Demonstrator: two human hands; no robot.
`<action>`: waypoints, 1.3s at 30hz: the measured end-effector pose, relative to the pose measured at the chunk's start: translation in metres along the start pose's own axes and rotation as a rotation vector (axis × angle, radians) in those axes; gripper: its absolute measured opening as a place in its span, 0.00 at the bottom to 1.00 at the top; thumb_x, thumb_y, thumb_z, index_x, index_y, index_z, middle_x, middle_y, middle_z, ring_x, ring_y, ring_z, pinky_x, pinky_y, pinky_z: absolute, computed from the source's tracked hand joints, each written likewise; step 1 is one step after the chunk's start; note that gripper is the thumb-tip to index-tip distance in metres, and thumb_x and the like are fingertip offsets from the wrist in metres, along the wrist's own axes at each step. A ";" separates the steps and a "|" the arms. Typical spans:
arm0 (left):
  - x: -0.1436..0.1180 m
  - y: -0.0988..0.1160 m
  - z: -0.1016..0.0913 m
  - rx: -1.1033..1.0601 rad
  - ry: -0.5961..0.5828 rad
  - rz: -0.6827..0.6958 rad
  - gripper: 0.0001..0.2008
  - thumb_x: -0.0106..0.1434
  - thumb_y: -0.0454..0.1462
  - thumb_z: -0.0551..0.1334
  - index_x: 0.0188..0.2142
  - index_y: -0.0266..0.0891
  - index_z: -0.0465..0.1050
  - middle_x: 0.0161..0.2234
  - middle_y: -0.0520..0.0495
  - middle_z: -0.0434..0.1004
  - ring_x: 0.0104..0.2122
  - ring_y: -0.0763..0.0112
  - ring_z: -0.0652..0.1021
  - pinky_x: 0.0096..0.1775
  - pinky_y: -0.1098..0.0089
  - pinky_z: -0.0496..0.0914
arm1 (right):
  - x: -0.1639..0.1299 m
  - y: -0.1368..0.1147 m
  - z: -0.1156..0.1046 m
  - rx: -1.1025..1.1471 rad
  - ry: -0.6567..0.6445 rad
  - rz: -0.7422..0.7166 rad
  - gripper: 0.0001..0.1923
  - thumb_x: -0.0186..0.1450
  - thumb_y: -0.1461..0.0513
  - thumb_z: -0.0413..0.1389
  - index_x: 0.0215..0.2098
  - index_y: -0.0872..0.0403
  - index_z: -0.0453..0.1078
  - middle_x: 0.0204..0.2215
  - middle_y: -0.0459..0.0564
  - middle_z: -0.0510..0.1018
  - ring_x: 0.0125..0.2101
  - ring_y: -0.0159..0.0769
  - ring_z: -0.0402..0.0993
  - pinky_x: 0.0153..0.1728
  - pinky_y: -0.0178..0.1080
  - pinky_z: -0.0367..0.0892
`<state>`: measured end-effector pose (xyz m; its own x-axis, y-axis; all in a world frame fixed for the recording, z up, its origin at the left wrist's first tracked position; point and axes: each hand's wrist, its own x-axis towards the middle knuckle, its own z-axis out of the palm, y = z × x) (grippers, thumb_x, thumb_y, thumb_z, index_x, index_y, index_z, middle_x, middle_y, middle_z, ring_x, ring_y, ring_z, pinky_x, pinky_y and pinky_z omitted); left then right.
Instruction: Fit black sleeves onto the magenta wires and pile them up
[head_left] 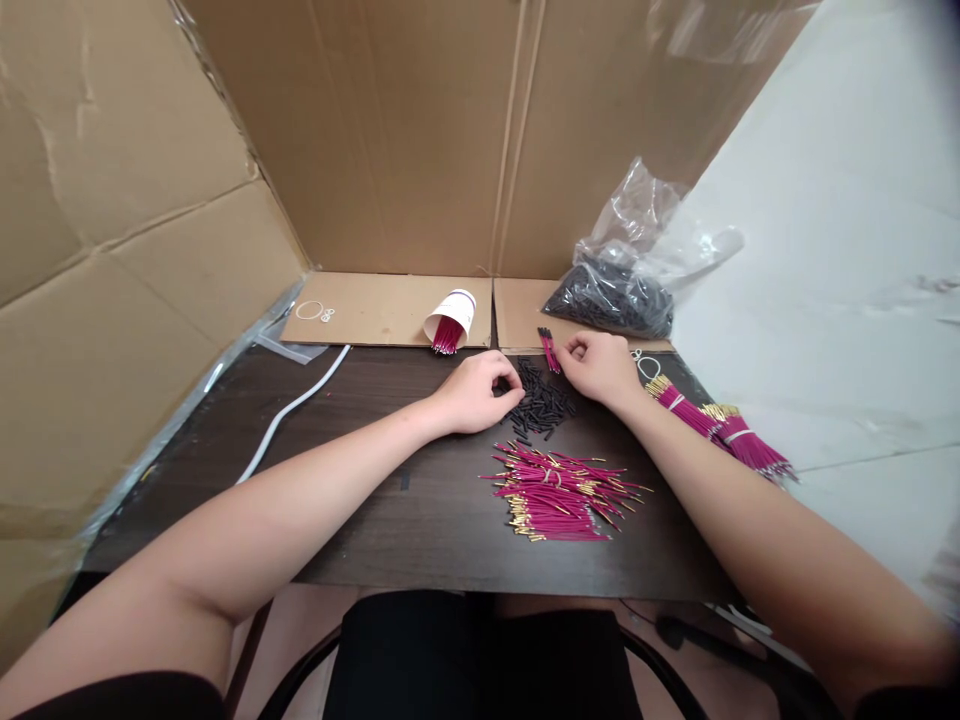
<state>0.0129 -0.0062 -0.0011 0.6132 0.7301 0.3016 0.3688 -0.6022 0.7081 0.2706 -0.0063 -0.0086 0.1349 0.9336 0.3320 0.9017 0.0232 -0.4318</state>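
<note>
Pink wires (548, 350) pinched in right hand (600, 368); left hand (476, 392) curled, fingertips on black sleeves (541, 408), grip unclear

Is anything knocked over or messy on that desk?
Yes. The paper cup at the back lies tipped on its side, with pink wires poking out of its mouth. In front of the hands, the loose pink wires sit in a jumbled heap, unlike the tied bundles on the right.

Small black sleeves (541, 402) heaped loose on the dark desk beside a few upright magenta wires (548, 349)
</note>
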 end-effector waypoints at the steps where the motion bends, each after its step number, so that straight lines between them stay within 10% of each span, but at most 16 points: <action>1: 0.000 0.000 0.000 0.001 -0.001 0.000 0.03 0.68 0.33 0.71 0.35 0.38 0.82 0.43 0.43 0.82 0.40 0.64 0.79 0.53 0.57 0.75 | 0.000 0.000 0.000 -0.003 0.005 -0.005 0.13 0.69 0.53 0.62 0.30 0.51 0.80 0.25 0.52 0.82 0.28 0.43 0.76 0.33 0.43 0.64; 19: 0.000 0.001 -0.001 0.002 0.008 -0.029 0.03 0.68 0.34 0.71 0.36 0.38 0.81 0.42 0.43 0.82 0.38 0.66 0.77 0.49 0.60 0.74 | -0.003 -0.001 -0.004 -0.221 0.027 -0.061 0.11 0.68 0.56 0.60 0.32 0.52 0.82 0.29 0.56 0.84 0.30 0.47 0.78 0.35 0.46 0.67; 26: 0.003 -0.001 0.002 -0.153 0.118 -0.175 0.24 0.69 0.38 0.72 0.62 0.35 0.72 0.47 0.44 0.81 0.30 0.74 0.74 0.39 0.65 0.71 | -0.018 -0.013 -0.028 0.093 -0.078 -0.525 0.12 0.72 0.55 0.57 0.36 0.53 0.79 0.22 0.46 0.74 0.25 0.36 0.69 0.34 0.42 0.63; 39: 0.003 -0.004 0.001 -0.124 0.093 -0.096 0.06 0.74 0.37 0.68 0.43 0.36 0.81 0.41 0.45 0.84 0.34 0.69 0.75 0.40 0.65 0.69 | -0.025 -0.014 -0.026 0.119 -0.145 -0.676 0.10 0.74 0.58 0.57 0.37 0.53 0.78 0.24 0.44 0.74 0.26 0.33 0.69 0.33 0.39 0.62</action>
<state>0.0137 -0.0016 -0.0036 0.5097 0.8124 0.2831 0.3298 -0.4884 0.8079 0.2652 -0.0397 0.0110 -0.5034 0.7386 0.4483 0.7163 0.6469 -0.2614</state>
